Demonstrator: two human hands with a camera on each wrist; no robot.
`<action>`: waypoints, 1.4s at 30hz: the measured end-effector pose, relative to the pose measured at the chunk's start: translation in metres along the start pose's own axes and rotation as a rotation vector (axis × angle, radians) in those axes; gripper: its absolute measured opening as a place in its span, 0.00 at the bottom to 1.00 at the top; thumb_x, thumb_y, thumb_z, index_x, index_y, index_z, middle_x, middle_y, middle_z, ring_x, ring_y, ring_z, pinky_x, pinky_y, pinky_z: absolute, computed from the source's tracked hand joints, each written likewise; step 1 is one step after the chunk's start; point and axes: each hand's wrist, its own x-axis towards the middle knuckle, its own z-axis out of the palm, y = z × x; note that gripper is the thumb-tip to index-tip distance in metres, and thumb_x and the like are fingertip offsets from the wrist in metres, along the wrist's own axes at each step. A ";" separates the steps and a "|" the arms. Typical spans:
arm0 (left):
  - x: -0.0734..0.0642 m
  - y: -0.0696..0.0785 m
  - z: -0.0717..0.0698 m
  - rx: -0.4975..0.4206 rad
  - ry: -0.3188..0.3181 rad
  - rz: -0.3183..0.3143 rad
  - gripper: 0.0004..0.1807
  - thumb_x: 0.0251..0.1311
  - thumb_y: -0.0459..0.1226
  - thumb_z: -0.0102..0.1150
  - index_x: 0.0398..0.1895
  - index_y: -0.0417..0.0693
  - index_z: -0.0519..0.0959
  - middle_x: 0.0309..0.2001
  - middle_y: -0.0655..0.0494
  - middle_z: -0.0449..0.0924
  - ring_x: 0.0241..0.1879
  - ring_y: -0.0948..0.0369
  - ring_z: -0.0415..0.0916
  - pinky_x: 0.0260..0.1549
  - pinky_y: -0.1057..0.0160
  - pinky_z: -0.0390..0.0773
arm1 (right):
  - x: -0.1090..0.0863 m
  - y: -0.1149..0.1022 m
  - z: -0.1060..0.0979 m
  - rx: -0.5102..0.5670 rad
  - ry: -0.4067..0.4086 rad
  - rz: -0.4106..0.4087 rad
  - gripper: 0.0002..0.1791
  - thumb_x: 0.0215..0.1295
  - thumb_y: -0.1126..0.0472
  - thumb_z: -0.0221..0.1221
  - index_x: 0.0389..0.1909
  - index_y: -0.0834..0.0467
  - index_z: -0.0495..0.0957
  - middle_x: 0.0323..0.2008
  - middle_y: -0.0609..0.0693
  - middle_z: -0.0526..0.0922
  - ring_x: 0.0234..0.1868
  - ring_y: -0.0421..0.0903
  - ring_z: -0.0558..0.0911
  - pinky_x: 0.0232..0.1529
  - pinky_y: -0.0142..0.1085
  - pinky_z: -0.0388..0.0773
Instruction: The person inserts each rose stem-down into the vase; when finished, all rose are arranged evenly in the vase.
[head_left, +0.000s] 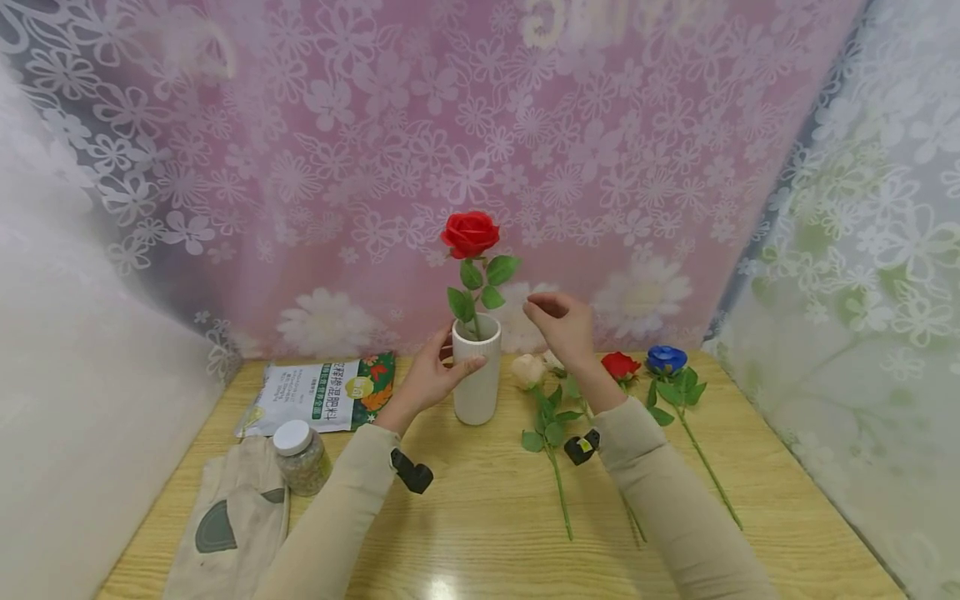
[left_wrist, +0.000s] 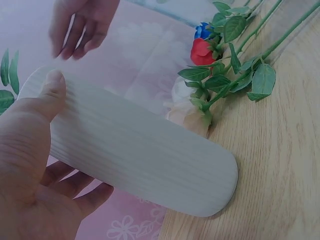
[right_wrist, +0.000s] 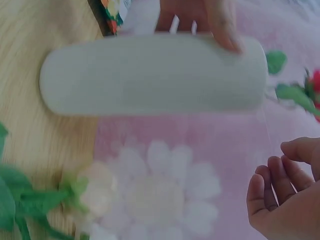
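Observation:
A white ribbed vase [head_left: 476, 392] stands upright on the wooden table, with a single red rose [head_left: 471, 235] rising from its mouth. My left hand [head_left: 429, 377] grips the vase from the left near its rim; in the left wrist view the thumb lies along the near side of the vase [left_wrist: 145, 145] and the other fingers go behind it. To the right of the rose's leaves, my right hand [head_left: 564, 327] is raised in the air, apart from stem and vase. Its fingers are loosely bent, and the right wrist view shows nothing held in that hand [right_wrist: 287, 200].
Right of the vase lie a cream rose [head_left: 528, 372], a white rose [head_left: 553, 361], another red rose [head_left: 621, 367] and a blue rose [head_left: 666, 358]. On the left are a printed bag [head_left: 307, 396], a white-lidded jar [head_left: 303, 467] and cloth gloves [head_left: 240, 517]. A floral curtain [head_left: 390, 167] hangs behind.

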 end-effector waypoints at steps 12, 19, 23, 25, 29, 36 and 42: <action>0.001 0.000 -0.002 -0.006 -0.001 0.012 0.48 0.69 0.48 0.70 0.85 0.58 0.54 0.70 0.44 0.73 0.70 0.44 0.75 0.65 0.41 0.80 | -0.008 0.036 -0.081 -0.002 0.062 0.152 0.25 0.76 0.50 0.64 0.66 0.60 0.80 0.46 0.42 0.86 0.44 0.34 0.85 0.44 0.22 0.83; 0.001 0.000 -0.004 -0.003 0.002 0.023 0.48 0.69 0.49 0.70 0.85 0.57 0.54 0.70 0.43 0.73 0.70 0.42 0.75 0.66 0.40 0.79 | -0.016 0.066 -0.119 0.049 0.128 0.195 0.19 0.75 0.54 0.64 0.62 0.57 0.82 0.36 0.28 0.85 0.37 0.28 0.84 0.40 0.22 0.83; 0.001 -0.001 -0.004 0.008 0.004 0.021 0.48 0.69 0.50 0.70 0.85 0.57 0.54 0.70 0.44 0.73 0.70 0.44 0.76 0.66 0.40 0.79 | -0.021 0.081 -0.138 0.139 0.164 0.221 0.11 0.73 0.59 0.65 0.54 0.51 0.84 0.36 0.31 0.87 0.35 0.29 0.86 0.37 0.23 0.84; 0.001 -0.002 -0.004 0.015 0.005 0.017 0.48 0.69 0.50 0.70 0.85 0.57 0.54 0.70 0.44 0.73 0.70 0.44 0.76 0.66 0.41 0.79 | -0.025 0.087 -0.146 0.151 0.173 0.241 0.10 0.73 0.58 0.66 0.51 0.48 0.85 0.35 0.31 0.88 0.34 0.29 0.86 0.37 0.23 0.84; 0.002 -0.002 -0.003 0.020 0.000 0.014 0.48 0.69 0.50 0.69 0.86 0.57 0.54 0.71 0.44 0.73 0.70 0.44 0.75 0.66 0.41 0.79 | -0.034 0.097 -0.160 0.116 0.169 0.272 0.09 0.72 0.55 0.67 0.51 0.45 0.84 0.34 0.28 0.86 0.34 0.28 0.85 0.37 0.22 0.84; 0.000 -0.001 -0.002 0.028 -0.011 0.009 0.47 0.70 0.49 0.68 0.86 0.57 0.53 0.71 0.43 0.73 0.70 0.43 0.75 0.65 0.42 0.80 | -0.049 0.116 -0.179 0.082 0.173 0.295 0.11 0.72 0.57 0.67 0.52 0.47 0.83 0.34 0.32 0.88 0.33 0.29 0.86 0.36 0.24 0.85; -0.001 0.000 -0.002 0.024 -0.017 0.001 0.49 0.70 0.50 0.69 0.86 0.56 0.52 0.72 0.43 0.72 0.71 0.43 0.75 0.65 0.42 0.80 | -0.059 0.132 -0.194 0.086 0.132 0.334 0.07 0.72 0.55 0.68 0.47 0.42 0.83 0.34 0.33 0.88 0.35 0.30 0.86 0.36 0.26 0.85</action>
